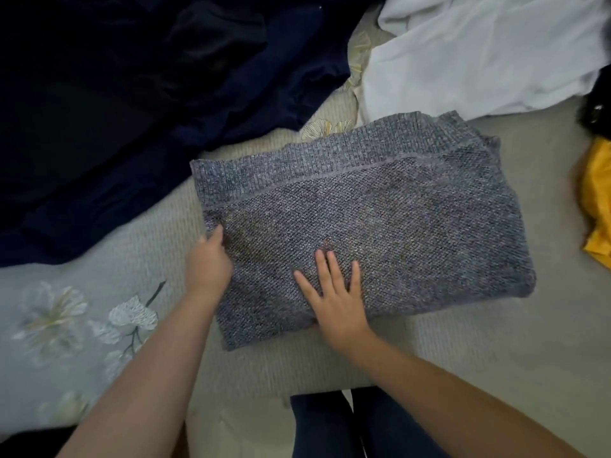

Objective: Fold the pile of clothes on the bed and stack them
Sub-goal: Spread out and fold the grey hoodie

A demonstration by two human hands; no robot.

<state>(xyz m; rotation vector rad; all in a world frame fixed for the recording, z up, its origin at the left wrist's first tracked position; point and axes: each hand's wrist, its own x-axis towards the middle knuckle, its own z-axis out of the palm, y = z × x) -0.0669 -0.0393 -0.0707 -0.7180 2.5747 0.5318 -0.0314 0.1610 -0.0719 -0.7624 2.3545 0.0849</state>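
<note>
Folded grey knit sweater [363, 223] lies flat on bed [463, 342] btwn dark clothes [115, 110] & white garment [479, 54], R hand [334, 299] fingers spread flat on its near part, L hand [208, 262] gripping its left edge, fingers tucked under, thumb on top.

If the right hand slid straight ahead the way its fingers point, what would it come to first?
The right hand lies flat on the grey knit, fingers pointing up the bed. It would probably cross more knit, then its seam band; the white cloth lies beyond.
</note>
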